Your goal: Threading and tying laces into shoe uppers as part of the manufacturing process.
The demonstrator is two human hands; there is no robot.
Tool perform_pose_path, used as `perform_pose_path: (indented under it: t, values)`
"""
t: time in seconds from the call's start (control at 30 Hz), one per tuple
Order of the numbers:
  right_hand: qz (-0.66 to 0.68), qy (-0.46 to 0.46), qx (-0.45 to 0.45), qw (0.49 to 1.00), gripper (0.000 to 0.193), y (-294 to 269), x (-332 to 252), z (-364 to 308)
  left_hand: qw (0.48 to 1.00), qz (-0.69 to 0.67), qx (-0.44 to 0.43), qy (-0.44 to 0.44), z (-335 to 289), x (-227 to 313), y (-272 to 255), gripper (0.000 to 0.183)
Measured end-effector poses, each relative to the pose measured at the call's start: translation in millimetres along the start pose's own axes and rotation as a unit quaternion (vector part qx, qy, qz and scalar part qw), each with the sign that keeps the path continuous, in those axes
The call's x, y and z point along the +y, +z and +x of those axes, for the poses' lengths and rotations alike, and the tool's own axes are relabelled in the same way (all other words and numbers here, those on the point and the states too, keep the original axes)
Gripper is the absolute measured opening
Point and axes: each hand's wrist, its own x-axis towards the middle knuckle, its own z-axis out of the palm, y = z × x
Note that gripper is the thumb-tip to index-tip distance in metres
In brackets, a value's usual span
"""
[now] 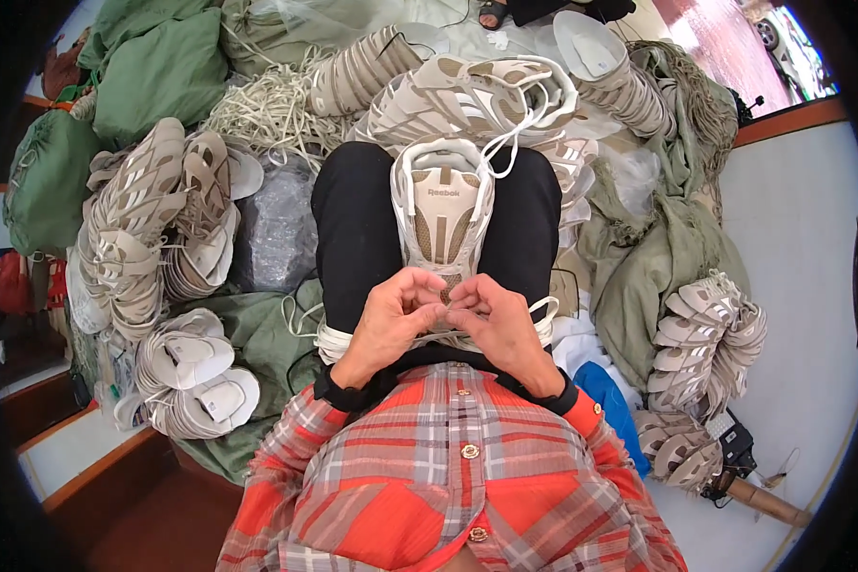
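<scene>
A beige and white sneaker upper lies between my black-clad thighs, its collar at the far end and a white lace looped at its far right. Over the near end of this upper, my left hand and my right hand come together fingertip to fingertip. Both hands are closed in a pinch; whatever is between the fingers is too small or hidden to name. Bundles of white laces rest by my wrists on either side. Just beyond my knees sits a row of nested uppers.
Stacked uppers stand at the left, with white-lined ones nearer me. A heap of laces lies at the far left. Green cloth and further stacked uppers are on the right. A person's sandalled foot shows at the top.
</scene>
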Motion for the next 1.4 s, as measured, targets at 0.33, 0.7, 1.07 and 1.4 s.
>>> perform_pose_path:
  t: [0.33,0.7,1.07,1.4]
  values:
    - [-0.020,0.061,0.006,0.998,0.011,-4.5,-3.0,23.8,0.988,0.109,0.089,0.069,14.1,-9.6,-2.6,0.017]
    - [-0.255,-0.129,0.119,0.951,0.005,7.8,2.7,38.3,0.962,0.171,0.176,0.117,21.9,-17.7,-13.2,0.019]
    - [-0.243,-0.112,0.117,0.956,0.008,17.3,11.8,48.9,0.970,0.148,0.159,0.109,22.0,-20.5,-15.1,0.022]
    - [-0.290,-0.120,0.111,0.943,0.013,15.5,-5.2,31.6,0.964,0.154,0.176,0.127,22.6,-25.4,-16.0,0.020]
